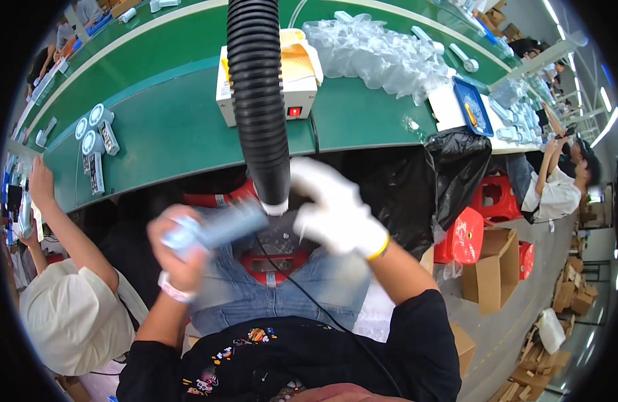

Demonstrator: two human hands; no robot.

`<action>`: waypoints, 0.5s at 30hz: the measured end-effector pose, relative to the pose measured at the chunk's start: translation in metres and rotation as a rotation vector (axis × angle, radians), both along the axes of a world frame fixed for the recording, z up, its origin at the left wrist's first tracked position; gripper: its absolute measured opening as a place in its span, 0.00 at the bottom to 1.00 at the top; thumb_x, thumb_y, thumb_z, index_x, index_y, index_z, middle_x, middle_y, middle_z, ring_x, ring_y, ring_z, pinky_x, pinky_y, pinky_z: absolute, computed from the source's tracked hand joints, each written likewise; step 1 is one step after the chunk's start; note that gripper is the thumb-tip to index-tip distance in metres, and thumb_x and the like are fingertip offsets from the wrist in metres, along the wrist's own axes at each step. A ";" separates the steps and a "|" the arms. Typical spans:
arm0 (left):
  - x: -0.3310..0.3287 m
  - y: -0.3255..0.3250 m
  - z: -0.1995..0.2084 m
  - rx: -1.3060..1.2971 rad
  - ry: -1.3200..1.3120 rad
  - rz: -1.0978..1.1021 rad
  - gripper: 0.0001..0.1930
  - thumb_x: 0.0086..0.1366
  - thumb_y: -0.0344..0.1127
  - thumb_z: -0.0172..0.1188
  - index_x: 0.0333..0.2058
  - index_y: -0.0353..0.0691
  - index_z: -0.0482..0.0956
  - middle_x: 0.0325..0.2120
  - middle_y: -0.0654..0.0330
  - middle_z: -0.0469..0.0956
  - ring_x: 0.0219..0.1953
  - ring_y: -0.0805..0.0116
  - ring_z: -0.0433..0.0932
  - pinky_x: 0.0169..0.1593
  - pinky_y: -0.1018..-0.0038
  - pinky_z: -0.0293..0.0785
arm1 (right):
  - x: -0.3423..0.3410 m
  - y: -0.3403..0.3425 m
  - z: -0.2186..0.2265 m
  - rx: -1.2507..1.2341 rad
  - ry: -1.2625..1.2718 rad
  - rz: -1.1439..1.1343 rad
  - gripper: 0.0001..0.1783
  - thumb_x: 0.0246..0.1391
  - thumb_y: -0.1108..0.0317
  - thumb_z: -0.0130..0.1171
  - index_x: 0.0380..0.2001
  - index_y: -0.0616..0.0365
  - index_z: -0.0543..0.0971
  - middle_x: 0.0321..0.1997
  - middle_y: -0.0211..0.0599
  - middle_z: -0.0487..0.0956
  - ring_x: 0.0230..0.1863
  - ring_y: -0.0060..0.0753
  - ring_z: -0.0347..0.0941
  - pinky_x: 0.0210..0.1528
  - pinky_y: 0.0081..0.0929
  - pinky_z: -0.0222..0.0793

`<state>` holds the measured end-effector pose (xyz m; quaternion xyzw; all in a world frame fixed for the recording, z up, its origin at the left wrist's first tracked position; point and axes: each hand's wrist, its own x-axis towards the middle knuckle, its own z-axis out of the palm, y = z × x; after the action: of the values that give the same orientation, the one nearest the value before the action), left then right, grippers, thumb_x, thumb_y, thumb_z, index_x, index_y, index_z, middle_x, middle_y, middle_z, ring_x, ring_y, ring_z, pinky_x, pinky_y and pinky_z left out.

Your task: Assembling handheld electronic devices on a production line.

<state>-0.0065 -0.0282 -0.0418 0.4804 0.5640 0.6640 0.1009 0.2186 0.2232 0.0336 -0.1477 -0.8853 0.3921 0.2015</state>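
Observation:
My bare left hand [178, 248] is closed around a light-blue handheld device [232, 224] with a rounded head and a long body. Motion smears it, so its exact kind is unclear. The body points right, toward the lower end of a ribbed black hose [260, 100] hanging from above. Just right of that hose end is my right hand [339, 211] in a white glove. Its fingers are curved and apart, with nothing visible between them, though some fingertips are blurred or hidden by the hose.
On the green bench [168, 114] stand a white box with a red switch [294, 112], pale-blue device parts [93, 142], bagged pieces [382, 60] and a blue tray [473, 107]. A black bag [456, 161] hangs at its edge. A co-worker [71, 315] sits close on my left.

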 end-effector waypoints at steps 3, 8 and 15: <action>-0.102 0.065 0.017 0.296 -0.105 0.422 0.25 0.74 0.38 0.56 0.64 0.37 0.61 0.58 0.44 0.72 0.52 0.55 0.80 0.37 0.69 0.86 | -0.012 0.111 0.003 0.668 0.257 -0.575 0.23 0.50 0.65 0.70 0.50 0.59 0.82 0.63 0.55 0.75 0.64 0.58 0.70 0.68 0.49 0.64; -0.254 0.215 0.029 -0.072 0.394 0.643 0.18 0.69 0.33 0.65 0.55 0.38 0.78 0.55 0.54 0.79 0.53 0.58 0.80 0.59 0.66 0.75 | -0.028 0.193 0.027 0.971 -0.084 -0.752 0.28 0.48 0.55 0.73 0.52 0.53 0.83 0.66 0.59 0.71 0.67 0.64 0.65 0.70 0.55 0.59; -0.220 0.209 0.047 0.277 -0.695 0.084 0.18 0.66 0.36 0.60 0.54 0.44 0.71 0.51 0.53 0.79 0.47 0.59 0.81 0.37 0.60 0.85 | -0.010 0.136 0.022 0.836 0.277 -0.747 0.31 0.47 0.67 0.75 0.56 0.59 0.79 0.65 0.59 0.72 0.67 0.63 0.67 0.70 0.52 0.62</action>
<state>-0.2261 0.1807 0.0050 0.2116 0.4203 0.8610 0.1931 0.2087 0.3595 0.0553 -0.3055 -0.8181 -0.0733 0.4817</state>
